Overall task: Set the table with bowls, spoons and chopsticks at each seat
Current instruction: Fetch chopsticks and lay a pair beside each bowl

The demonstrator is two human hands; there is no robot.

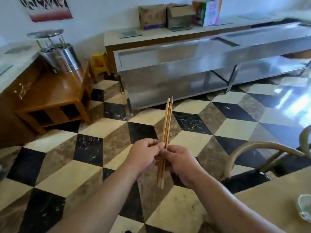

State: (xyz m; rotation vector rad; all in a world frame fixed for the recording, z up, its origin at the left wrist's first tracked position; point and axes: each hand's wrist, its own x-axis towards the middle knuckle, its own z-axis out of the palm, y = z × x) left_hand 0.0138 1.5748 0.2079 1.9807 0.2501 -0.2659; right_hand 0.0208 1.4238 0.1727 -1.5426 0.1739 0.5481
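Hands grip chopsticks (chair beside table).

This looked like the dining room of a small eatery or canteen. A long stainless-steel counter with an open lower shelf ran along the wall, the kind used in commercial kitchens, and cardboard boxes stood on the ledge behind it. A steel canister with handles sticking up from it sat on a wooden cabinet. The floor was polished tile in a cube pattern. A curved-back chair stood at a tan counter that carried a bowl.
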